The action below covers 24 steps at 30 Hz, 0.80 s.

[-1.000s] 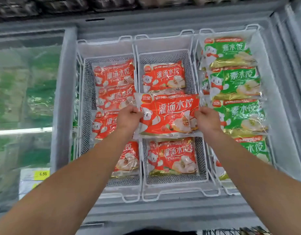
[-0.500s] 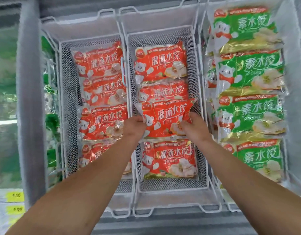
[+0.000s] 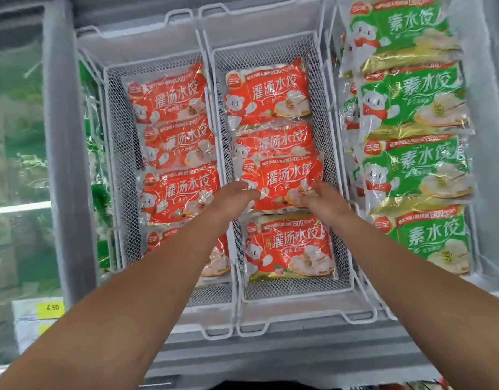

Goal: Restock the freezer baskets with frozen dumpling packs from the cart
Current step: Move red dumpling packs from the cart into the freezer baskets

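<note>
Far left, behind glass, we see green packs and a yellow price tag (image 3: 52,307). Next comes the left basket (image 3: 113,170), wire mesh, holding a row of red dumpling packs. In the middle basket (image 3: 331,142) lies the red pack (image 3: 285,181) being placed, third from the back, overlapping its neighbours. Our left hand (image 3: 233,196) rests on its near left corner with fingers extended and relaxed, no longer pinching; our right hand (image 3: 324,199) has its fingers curled at the near right edge, apparently still holding the wrapper. At right, green packs (image 3: 414,102) fill the third basket.

We judge the pack moderately heavy, lumpy and stiff when frozen, in a glossy film likely slick with frost; holding both short edges or the sealed corners should keep it level.
</note>
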{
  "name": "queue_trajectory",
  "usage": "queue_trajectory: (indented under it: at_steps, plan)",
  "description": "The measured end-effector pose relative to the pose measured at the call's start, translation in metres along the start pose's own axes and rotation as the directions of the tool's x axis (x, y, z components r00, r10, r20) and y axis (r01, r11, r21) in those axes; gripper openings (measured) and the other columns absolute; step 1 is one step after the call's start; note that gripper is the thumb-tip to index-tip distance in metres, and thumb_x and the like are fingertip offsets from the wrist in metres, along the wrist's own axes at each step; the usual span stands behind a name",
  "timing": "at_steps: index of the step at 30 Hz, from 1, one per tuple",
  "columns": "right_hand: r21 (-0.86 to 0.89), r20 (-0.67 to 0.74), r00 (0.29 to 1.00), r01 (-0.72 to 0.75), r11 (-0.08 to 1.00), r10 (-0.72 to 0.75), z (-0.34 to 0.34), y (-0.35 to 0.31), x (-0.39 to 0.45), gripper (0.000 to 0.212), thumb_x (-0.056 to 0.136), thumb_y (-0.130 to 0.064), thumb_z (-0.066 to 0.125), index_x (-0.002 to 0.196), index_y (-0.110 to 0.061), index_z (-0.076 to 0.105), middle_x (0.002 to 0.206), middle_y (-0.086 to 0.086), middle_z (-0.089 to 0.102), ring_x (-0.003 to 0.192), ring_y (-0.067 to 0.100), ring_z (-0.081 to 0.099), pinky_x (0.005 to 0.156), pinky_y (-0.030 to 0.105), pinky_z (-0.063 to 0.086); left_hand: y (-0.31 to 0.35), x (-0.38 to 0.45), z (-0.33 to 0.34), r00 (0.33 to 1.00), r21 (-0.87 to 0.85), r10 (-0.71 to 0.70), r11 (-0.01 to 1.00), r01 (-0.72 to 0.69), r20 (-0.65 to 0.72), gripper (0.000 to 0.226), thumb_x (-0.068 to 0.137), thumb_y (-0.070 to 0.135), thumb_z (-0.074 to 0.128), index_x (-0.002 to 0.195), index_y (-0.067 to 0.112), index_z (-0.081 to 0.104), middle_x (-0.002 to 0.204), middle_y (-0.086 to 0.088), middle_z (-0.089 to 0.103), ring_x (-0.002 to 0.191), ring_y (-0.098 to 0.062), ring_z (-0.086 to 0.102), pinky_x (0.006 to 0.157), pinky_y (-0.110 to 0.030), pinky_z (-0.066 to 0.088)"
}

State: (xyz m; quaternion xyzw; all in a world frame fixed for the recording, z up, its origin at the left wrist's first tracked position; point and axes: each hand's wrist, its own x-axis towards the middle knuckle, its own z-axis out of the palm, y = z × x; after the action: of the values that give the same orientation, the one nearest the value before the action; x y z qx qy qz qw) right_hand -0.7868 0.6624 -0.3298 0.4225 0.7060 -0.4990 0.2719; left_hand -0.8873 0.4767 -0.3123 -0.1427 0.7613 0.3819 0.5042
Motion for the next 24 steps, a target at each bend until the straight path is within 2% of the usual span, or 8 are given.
queue_trajectory:
  at_steps: [3,5,8,11,13,17,21,24]
  plan:
    - [-0.052,-0.038,0.999,0.027,0.998,-0.029,0.004,-0.004,-0.025,0.046,0.096,-0.029,0.059,0.14,-0.017,0.049,0.128,-0.004,0.055,0.123,0.023,0.053,0.1,0.034,0.039,-0.003,-0.027,-0.011,0.992,0.091,0.118,0.989,-0.113,-0.047,0.058,0.089,0.032,0.07,0.143,0.016,0.052,0.15,-0.005,0.048,0.134,-0.027,0.048,0.113,-0.047,0.039]
    - [-0.102,-0.068,0.995,0.071,0.992,-0.078,0.01,-0.005,-0.048,0.049,0.097,-0.027,0.058,0.143,-0.013,0.046,0.137,0.003,0.054,0.126,0.027,0.051,0.095,0.033,0.037,-0.011,-0.05,-0.018,0.98,0.16,0.196,0.969,-0.189,-0.029,0.057,0.091,0.031,0.066,0.144,0.015,0.052,0.151,-0.006,0.048,0.135,-0.027,0.047,0.115,-0.045,0.037]
    - [-0.14,-0.141,0.977,0.139,0.98,-0.159,0.019,-0.003,-0.091,0.054,0.096,-0.025,0.058,0.146,-0.012,0.043,0.143,0.008,0.052,0.129,0.029,0.05,0.098,0.033,0.038,-0.029,-0.081,-0.027,0.955,0.252,0.295,0.926,-0.28,-0.021,0.054,0.093,0.031,0.063,0.143,0.015,0.052,0.148,-0.004,0.051,0.134,-0.024,0.049,0.111,-0.037,0.038]
    - [-0.153,-0.224,0.946,0.201,0.968,-0.232,0.031,0.007,-0.137,0.045,0.095,-0.028,0.06,0.137,-0.014,0.053,0.123,0.001,0.061,0.112,0.022,0.058,0.088,0.028,0.041,-0.052,-0.112,-0.035,0.922,0.292,0.387,0.881,-0.373,0.01,0.05,0.093,0.03,0.065,0.14,0.015,0.056,0.138,-0.003,0.059,0.127,-0.021,0.055,0.102,-0.029,0.04]
    - [-0.143,-0.293,0.92,0.226,0.964,-0.259,0.047,0.023,-0.172,0.042,0.096,-0.031,0.061,0.134,-0.013,0.055,0.123,0.002,0.063,0.103,0.019,0.057,0.084,0.025,0.038,-0.074,-0.136,-0.039,0.892,0.339,0.447,0.83,-0.442,0.068,0.05,0.094,0.028,0.065,0.141,0.013,0.055,0.136,-0.003,0.061,0.123,-0.02,0.058,0.104,-0.029,0.042]
    - [-0.162,-0.384,0.892,0.19,0.968,-0.24,0.073,0.049,-0.222,0.051,0.093,-0.033,0.063,0.139,-0.014,0.052,0.136,0.007,0.06,0.116,0.026,0.058,0.088,0.028,0.039,-0.105,-0.163,-0.042,0.851,0.362,0.513,0.776,-0.516,0.114,0.049,0.093,0.026,0.066,0.139,0.011,0.057,0.13,-0.005,0.064,0.111,-0.017,0.06,0.096,-0.027,0.044]
    - [-0.139,-0.427,0.881,0.159,0.977,-0.204,0.094,0.084,-0.268,0.04,0.092,-0.028,0.064,0.13,-0.014,0.06,0.126,0.005,0.064,0.115,0.025,0.059,0.087,0.026,0.04,-0.132,-0.183,-0.035,0.812,0.391,0.561,0.719,-0.575,0.162,0.043,0.091,0.025,0.068,0.131,0.011,0.062,0.123,-0.003,0.067,0.103,-0.013,0.06,0.089,-0.024,0.043]
    - [-0.093,-0.445,0.884,0.116,0.989,-0.146,0.103,0.118,-0.297,0.034,0.091,-0.027,0.064,0.124,-0.017,0.063,0.123,0.002,0.065,0.112,0.022,0.06,0.089,0.028,0.041,-0.154,-0.198,-0.019,0.807,0.425,0.542,0.689,-0.587,0.234,0.042,0.089,0.027,0.07,0.129,0.013,0.064,0.121,-0.001,0.068,0.106,-0.015,0.062,0.089,-0.025,0.044]
